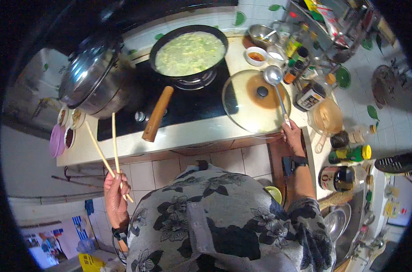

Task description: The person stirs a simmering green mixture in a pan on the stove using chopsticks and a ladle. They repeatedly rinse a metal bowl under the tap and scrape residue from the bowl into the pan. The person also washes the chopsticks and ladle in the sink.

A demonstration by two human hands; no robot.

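Observation:
My left hand (116, 190) grips a pair of light wooden chopsticks (114, 146), their tips spread apart and pointing away from me. In my right hand (293, 136) is the handle of a metal ladle (274, 75), whose bowl lies over the far right part of a glass pan lid (240, 102) on the counter. Whether the ladle touches the lid I cannot tell. A black wok (154, 56) stands on the gas hob (192, 105), its wooden handle (158, 114) towards me. Pale liquid with green and yellow bits (190, 54) fills it.
A large lidded steel pot (93, 78) stands on the hob's left side. Small bowls and a purple lid (57, 140) sit at the counter's left end. Beyond the glass lid are a white bowl of red sauce (256, 56) and a steel bowl (262, 35). Several bottles and jars (311, 97) line the right.

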